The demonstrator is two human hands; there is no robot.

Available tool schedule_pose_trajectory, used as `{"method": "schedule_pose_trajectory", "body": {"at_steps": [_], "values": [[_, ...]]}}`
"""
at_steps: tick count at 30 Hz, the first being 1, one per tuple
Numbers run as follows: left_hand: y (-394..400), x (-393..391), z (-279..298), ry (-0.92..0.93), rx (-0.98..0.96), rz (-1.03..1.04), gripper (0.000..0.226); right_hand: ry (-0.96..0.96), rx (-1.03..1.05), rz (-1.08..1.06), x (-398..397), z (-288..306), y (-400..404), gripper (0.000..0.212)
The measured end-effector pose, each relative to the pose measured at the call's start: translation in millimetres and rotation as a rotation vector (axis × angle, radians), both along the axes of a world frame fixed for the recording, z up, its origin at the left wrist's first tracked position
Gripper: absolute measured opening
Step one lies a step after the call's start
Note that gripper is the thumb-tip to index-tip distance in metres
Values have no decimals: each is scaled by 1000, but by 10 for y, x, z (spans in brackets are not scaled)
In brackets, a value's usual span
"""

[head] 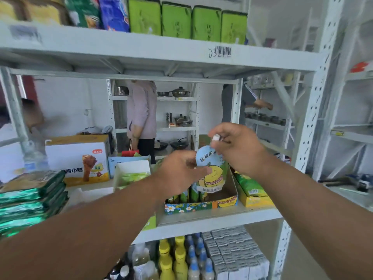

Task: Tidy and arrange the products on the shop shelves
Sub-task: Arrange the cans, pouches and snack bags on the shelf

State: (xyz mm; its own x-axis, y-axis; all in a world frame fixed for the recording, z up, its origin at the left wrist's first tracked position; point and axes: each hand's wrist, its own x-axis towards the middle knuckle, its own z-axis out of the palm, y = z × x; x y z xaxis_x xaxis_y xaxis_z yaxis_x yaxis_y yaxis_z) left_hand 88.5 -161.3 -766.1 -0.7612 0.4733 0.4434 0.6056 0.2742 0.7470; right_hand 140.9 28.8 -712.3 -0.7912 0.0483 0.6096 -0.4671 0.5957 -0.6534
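Blue pouch (211,168) pinched by both hands' fingers, R (235,147) at cap, L (181,168) prob. mid-pack.

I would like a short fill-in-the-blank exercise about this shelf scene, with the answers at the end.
1. Both hands hold a spouted ____ over the display box.
2. The right hand pinches its white ____.
3. Four ____ tins stand on the top shelf.
4. The left hand holds its ____ edge.

Answers: pouch; cap; green; left

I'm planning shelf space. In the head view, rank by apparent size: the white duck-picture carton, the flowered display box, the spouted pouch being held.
1. White duck-picture carton, though farther back.
2. Flowered display box.
3. Spouted pouch, partly covered by both hands, so unsure.
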Motion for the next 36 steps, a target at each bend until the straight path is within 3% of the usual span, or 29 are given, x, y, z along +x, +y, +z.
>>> {"method": "schedule_pose_trajectory", "body": {"at_steps": [4,11,16,20,28,33,36], "values": [[-410,615,-1,-133,143,-5,18,-65,-107,121,523,137,-425,24],[-1211,1433,24,-221,290,170,18,-16,-259,185,1350,1,-1123,38],[-1635,1908,-123,-255,421,171,19,-12,-20,214,1786,-425,-1526,30],[-1819,2191,-259,-280,519,195,22,37,102,159,1983,-661,-1845,37],[-2067,2614,-342,-456,691,78,30,92,-30,177,2258,-882,-2160,38],[-2135,2771,-379,-368,676,7,35,61,-72,185,2324,-980,-2239,45],[-2145,2761,-427,-247,655,10,55,37,-104,185,2322,-1036,-2269,47]]}}
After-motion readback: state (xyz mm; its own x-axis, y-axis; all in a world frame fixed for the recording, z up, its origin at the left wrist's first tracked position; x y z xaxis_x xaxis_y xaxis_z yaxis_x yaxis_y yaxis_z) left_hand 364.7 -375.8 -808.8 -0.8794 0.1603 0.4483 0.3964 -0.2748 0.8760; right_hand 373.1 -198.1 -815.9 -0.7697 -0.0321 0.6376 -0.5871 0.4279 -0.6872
